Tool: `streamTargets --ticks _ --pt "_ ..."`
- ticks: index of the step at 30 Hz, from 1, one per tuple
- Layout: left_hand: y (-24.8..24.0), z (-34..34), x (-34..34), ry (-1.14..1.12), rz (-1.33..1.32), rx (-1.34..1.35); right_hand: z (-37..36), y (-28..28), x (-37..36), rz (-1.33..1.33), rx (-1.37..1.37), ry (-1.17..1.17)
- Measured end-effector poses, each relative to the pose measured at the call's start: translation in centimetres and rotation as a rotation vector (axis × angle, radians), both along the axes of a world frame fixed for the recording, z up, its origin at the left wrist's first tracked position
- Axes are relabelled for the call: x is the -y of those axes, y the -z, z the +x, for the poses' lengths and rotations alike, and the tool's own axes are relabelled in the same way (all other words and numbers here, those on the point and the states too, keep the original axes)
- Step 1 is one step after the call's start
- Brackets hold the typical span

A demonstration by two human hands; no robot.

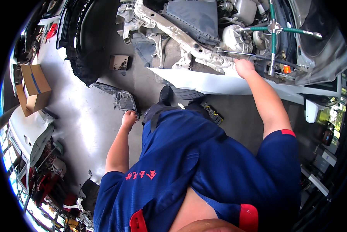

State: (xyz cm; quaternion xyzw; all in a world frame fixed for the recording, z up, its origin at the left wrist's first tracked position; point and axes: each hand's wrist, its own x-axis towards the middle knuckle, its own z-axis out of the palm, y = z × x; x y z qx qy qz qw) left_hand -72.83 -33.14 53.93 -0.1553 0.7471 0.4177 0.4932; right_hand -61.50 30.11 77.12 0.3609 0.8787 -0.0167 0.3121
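Note:
My left hand (pixel 130 119) hangs at my left side, its fingers curled round the near end of a headlight (pixel 124 99) with a dark frame and clear parts. The headlight reaches away from the hand, above the grey floor. At the car's open front, my right hand (pixel 244 69) lies at the upper edge of the white fender (pixel 204 82), by the bare metal rail (pixel 177 33). Its fingertips are partly hidden, so their grip is unclear. Just beyond that hand runs a thin dark rod (pixel 268 58).
A green-handled four-way lug wrench (pixel 274 27) lies over the engine bay. A small box of dark bits (pixel 119 62) and a yellow-edged black part (pixel 213 114) are on the floor. At the left are a bumper cover (pixel 75 58), a cardboard box (pixel 36 87) and a white panel (pixel 30 129).

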Motion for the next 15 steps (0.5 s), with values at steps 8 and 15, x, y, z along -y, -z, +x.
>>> streamTargets --ticks 8,15 --pt "0.7 -0.6 -0.3 -0.015 -0.02 -0.071 1.2 4.6 -4.7 -0.244 0.045 0.414" --pt "-0.6 0.1 -0.8 -0.015 -0.049 -0.05 3.5 6.1 -4.5 -0.228 -0.324 0.433"
